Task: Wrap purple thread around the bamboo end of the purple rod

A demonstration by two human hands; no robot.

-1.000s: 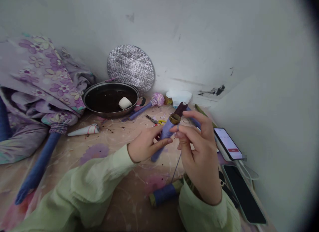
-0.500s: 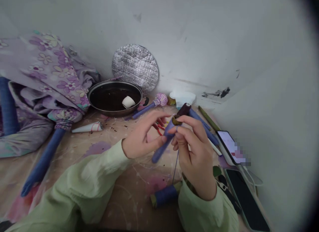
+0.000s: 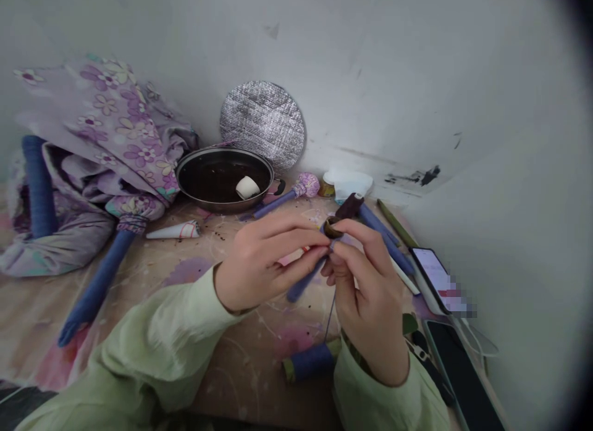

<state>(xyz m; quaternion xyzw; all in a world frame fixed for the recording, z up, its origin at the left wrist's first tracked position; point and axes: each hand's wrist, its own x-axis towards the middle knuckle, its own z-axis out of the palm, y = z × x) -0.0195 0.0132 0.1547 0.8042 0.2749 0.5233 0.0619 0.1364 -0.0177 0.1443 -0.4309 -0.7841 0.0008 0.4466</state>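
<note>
A slim hollow tube [image 3: 303, 286] wrapped in blue thread stands tilted between my hands, its brown open end uppermost. My right hand [image 3: 373, 301] grips the tube near that end, thumb and forefinger bent at the rim. My left hand [image 3: 271, 258] is closed in a pinch just below the rim, its fingertips meeting those of the right; whatever lies between them is hidden. From a spool of blue thread [image 3: 310, 362] on the table, a strand climbs to my right hand. Behind the tube is a dark spool of thread [image 3: 349, 206].
A black pan [image 3: 199, 204] holding a small white piece [image 3: 247, 188] stands before a silver round mat [image 3: 264, 119]. Flowered cloth [image 3: 125, 122] with blue-wrapped handles lies left, beside a white paper cone [image 3: 173, 231]. Two phones, one lit [image 3: 435, 273], one dark [image 3: 463, 375], lie right.
My left hand has moved from loosely around the tube's side to a pinch beside the right fingertips at its upper end. The view has shifted slightly left.
</note>
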